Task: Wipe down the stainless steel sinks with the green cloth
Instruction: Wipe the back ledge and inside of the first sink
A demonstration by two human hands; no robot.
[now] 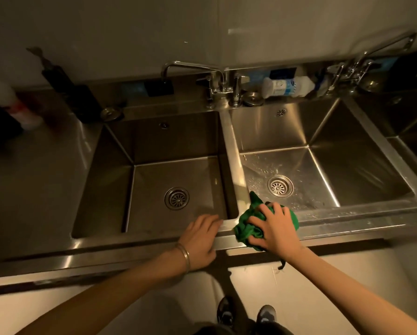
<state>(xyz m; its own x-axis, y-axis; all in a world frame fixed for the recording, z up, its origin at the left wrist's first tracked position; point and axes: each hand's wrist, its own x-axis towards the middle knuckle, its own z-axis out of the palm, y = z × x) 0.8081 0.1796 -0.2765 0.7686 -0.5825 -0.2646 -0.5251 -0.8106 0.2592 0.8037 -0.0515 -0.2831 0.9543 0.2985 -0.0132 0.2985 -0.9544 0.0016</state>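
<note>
Right hand [275, 228] bunched over green cloth [245, 229], pressing it onto front sink rim [347, 220] for scrubbing, left hand [201, 240] flat, fingers relaxed, bracing.

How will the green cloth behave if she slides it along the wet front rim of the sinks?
The green cloth is bunched under the right hand, so it is likely floppy and will smear rather than push. Droplets on the front rim suggest it slides easily and soaks up water.
</note>
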